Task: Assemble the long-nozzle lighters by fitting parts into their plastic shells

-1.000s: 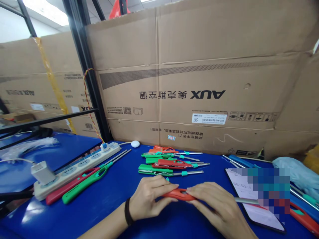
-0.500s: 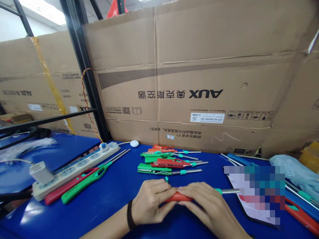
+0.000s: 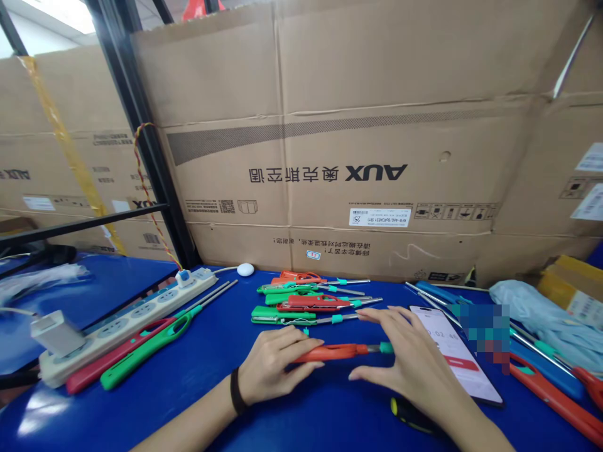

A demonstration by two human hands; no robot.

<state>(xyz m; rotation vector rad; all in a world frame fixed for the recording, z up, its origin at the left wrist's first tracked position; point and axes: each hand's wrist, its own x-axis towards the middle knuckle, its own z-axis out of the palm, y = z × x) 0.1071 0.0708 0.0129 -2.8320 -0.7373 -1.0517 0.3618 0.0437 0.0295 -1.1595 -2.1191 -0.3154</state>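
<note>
Between the thumb and fingers of my left hand is the handle of an orange-red long-nosed lighter. Its metal rod, with a green collar, points right toward the palm of my right hand. That hand is open, thumb and fingers spread around the rod end; whether it touches the rod I cannot tell. Just beyond my hands lie several green and red lighter bodies with rods and thin wires showing. Partly under my right forearm is a black and yellow handle.
A phone lies right of my right hand, near more red lighters and a pale blue plastic bag. To the left is a white power strip, with a red and a green lighter alongside. A cardboard sheet stands behind.
My right hand has let go of the lighter's handle and opened, moving right toward the rod. The left hand keeps its hold. The black and yellow handle has come into sight.
</note>
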